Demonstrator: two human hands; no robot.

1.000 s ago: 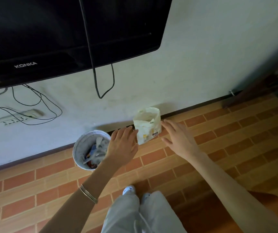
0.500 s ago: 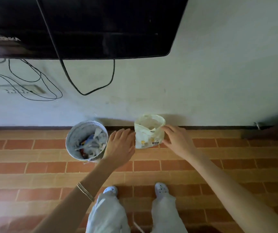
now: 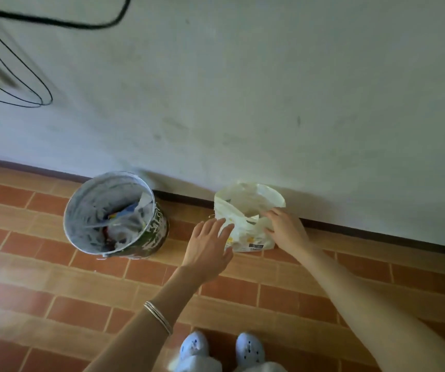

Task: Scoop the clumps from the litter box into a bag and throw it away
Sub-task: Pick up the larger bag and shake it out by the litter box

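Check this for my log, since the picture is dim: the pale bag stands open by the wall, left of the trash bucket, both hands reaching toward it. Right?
Not quite: the head view shows the pale bag right of the trash bucket, not left. It does stand open by the wall, with the left hand and right hand reaching toward it.

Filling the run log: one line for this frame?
left hand: open, beside bag | right hand: touching bag rim | bin: left of bag
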